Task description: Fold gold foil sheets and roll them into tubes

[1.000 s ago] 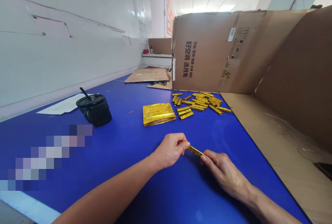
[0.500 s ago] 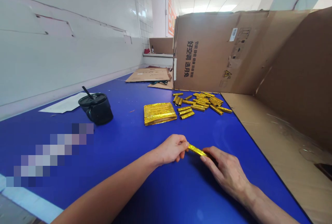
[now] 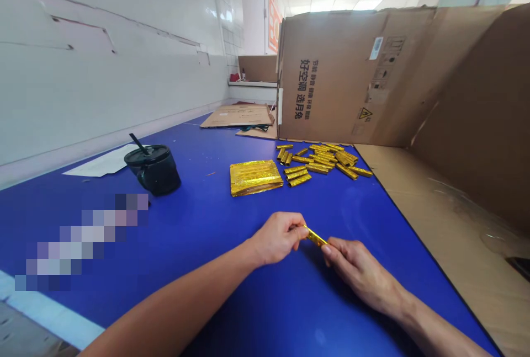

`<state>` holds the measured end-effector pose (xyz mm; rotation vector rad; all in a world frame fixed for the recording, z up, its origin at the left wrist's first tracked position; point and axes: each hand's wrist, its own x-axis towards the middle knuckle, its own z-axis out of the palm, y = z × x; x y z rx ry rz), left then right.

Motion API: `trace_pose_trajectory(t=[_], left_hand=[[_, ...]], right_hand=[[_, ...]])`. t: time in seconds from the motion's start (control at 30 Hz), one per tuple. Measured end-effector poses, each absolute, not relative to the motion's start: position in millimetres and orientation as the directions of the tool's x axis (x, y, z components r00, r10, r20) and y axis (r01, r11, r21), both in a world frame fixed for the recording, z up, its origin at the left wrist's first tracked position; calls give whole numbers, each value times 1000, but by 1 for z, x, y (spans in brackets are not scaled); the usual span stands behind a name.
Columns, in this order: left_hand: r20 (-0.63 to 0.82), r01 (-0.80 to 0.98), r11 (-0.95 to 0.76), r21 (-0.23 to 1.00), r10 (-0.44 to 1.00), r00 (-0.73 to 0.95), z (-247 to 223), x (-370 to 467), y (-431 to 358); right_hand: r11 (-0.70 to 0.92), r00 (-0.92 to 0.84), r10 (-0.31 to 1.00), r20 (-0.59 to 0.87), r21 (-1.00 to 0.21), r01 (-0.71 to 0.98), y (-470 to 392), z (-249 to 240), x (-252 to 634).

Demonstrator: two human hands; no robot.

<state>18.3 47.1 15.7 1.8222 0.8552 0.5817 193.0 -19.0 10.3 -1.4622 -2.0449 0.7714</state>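
Note:
A narrow gold foil strip (image 3: 316,236) is held above the blue table (image 3: 215,213) between my two hands. My left hand (image 3: 281,237) pinches its left end between thumb and fingers. The right end is in the closed fingers of my right hand (image 3: 356,266). Beyond my left hand lies a flat stack of gold foil pieces (image 3: 255,177). To the right of that stack, several narrow gold pieces (image 3: 325,157) lie in a loose pile, with a few more side by side nearer me (image 3: 298,179).
A dark lidded cup (image 3: 156,172) with a handle stands at the left, beside a white paper (image 3: 99,161). Flat cardboard (image 3: 238,115) lies at the back. A large cardboard box (image 3: 335,81) borders the table's back right.
My left hand has moved slightly right. The fingers of my right hand have closed more tightly around the strip's end, and the strip slopes a little more steeply.

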Motion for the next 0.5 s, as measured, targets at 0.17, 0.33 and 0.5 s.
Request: trace_pose_trajectory(t=[0.17,0.33,0.5], left_hand=[[-97,274,-128,953,729,678,14,18,52],[-231,298,24,954,691,685,14,18,53],[-144,283,-67,957,735,662,9,21,49]], right_hand=[[385,-303,919,252,-410,827,-18,0,196],[414,-346,851,396,-98,905,-18,-1,200],[363,-274,912,304,-292,885,-18,8,197]])
